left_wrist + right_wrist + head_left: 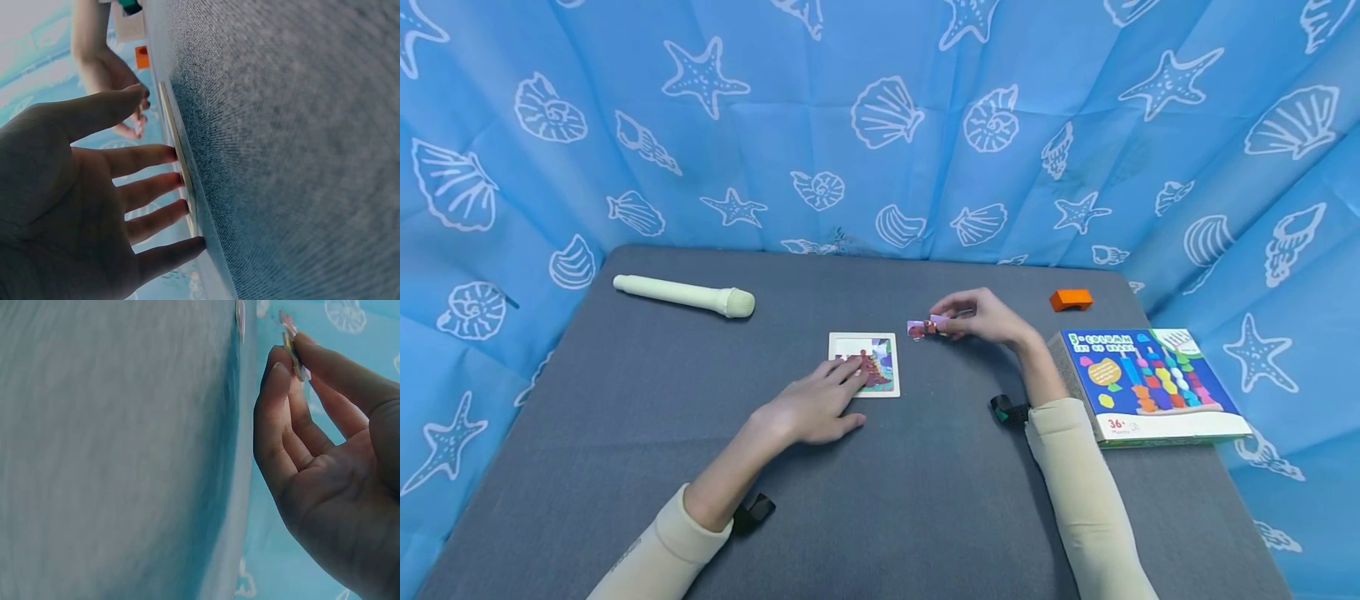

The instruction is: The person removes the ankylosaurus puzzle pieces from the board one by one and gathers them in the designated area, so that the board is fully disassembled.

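Observation:
My left hand (820,406) lies over a small white-framed jigsaw puzzle (886,367), its spread fingertips touching the board. Part of the colourful picture, with a red figure, shows beside the fingers; the upper left of the frame is bare white. From the left wrist view, the fingers of the left hand (69,206) reach the board's edge. To the right of the board, my right hand (988,317) pinches puzzle pieces (931,327) between thumb and fingers. In the right wrist view the pinched pieces (295,356) are held edge-on above the table; their exact number cannot be told.
A pale green toy microphone (681,295) lies at the back left of the grey table (625,433). At the right are an orange arch block (1071,299) and a bead-set box (1150,383). A blue shell-patterned curtain (820,125) hangs behind the table.

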Demonstrator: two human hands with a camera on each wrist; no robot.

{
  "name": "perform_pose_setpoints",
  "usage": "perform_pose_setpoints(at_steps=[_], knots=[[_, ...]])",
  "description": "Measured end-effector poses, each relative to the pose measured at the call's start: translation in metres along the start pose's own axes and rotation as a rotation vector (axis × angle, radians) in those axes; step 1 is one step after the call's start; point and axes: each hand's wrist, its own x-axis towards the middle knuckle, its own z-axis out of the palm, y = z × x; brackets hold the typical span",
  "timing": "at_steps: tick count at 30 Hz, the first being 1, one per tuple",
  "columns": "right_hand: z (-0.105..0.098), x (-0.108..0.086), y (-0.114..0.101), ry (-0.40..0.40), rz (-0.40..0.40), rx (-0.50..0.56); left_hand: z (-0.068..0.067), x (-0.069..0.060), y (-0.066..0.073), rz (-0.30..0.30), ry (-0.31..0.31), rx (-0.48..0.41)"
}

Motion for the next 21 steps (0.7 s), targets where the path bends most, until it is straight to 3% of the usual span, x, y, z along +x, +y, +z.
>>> perform_pose_setpoints(at_steps=[9,21], knots=[[-0.014,-0.009,0.015,0.008,0.051,-0.056,-0.001,0.0,0.001,0.002,-0.001,0.0],[-0.009,-0.005,0.013,0.02,0.041,-0.136,-0.001,0.0,0.0,0.003,0.005,-0.002]])
